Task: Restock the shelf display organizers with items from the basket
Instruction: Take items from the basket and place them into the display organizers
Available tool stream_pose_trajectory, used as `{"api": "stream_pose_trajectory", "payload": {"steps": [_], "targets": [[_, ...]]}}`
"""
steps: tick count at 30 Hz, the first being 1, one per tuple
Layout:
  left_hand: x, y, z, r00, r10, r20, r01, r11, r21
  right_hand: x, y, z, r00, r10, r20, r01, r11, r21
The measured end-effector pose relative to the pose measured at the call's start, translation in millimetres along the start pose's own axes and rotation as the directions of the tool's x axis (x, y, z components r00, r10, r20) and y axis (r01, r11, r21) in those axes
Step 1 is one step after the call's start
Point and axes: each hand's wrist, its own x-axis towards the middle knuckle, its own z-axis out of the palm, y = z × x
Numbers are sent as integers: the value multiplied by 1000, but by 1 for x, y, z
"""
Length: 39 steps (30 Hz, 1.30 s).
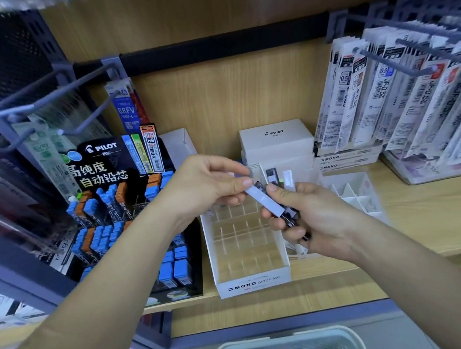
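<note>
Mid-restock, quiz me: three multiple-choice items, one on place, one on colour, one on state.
1. Where is the basket? A on the shelf; B below the shelf front; C on a hook.
2. Case colours in the black PILOT display? A blue and orange; B red and yellow; C all white.
3. The left hand is: A open; B pinching the pale case that the right hand holds; C in the basket.
Key: 1 B, its rim shows under the shelf. 2 A, those tops fill its rows. 3 B, thumb and finger close on its end.
</note>
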Motion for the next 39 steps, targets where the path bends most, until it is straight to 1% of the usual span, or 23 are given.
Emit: {"api": "stream_pose_trajectory", "payload": {"steps": [2,4,6,9,11,12,13,15,18,20,21,23,25,29,32,35,39], "targets": [[-1,2,-3,998,37,-43,-37,999,-4,2,0,-1,1000,11,-24,-11,1000,-13],[-2,4,-8,995,64,-71,-61,997,40,3,-2,-2,999,18,-29,-17,999,29],[-4,5,-13,997,67,-50,-62,994,94,4,-4,-3,999,5,-50,-2,997,72],[-12,4,-11,998,27,57,-41,965,261,5,-7,-4,997,-27,-76,36,991,127],[-16,3,-5,984,-21,175,-58,898,436,4,-7,-1,997,-44,-61,53,987,151],[-17,2,-2,975,-42,218,-74,863,500,5,-7,1,997,-50,-54,58,986,154],[-17,2,-1,973,-44,228,-86,844,530,5,-8,3,997,-54,-51,61,986,153],[-15,3,-3,986,8,164,-91,858,506,5,-8,4,997,-48,-62,57,988,145],[-8,3,-14,990,131,-54,-101,920,379,5,-8,0,995,-31,-96,41,994,104],[-3,1,-20,959,204,-198,-127,930,345,4,-7,-3,991,-28,-131,35,998,51],[0,-1,-22,942,228,-248,-136,931,340,4,-7,-4,988,-29,-149,34,999,26],[5,-6,-24,912,262,-316,-151,930,335,6,-5,-6,985,-35,-171,33,999,-16],[9,-11,-24,887,288,-360,-158,924,349,6,-4,-7,986,-35,-164,29,999,-38],[17,-12,-22,881,315,-352,-147,891,430,5,-3,-6,993,-13,-116,12,1000,-17],[22,-13,-13,896,319,-311,-99,823,559,5,-3,-5,995,10,-102,-11,1000,-14],[25,-15,-4,916,323,-237,-89,741,665,4,-2,-6,994,18,-110,-22,999,-28],[27,-15,0,931,325,-169,-108,683,722,3,-4,-7,994,15,-111,-24,996,-82]]}}
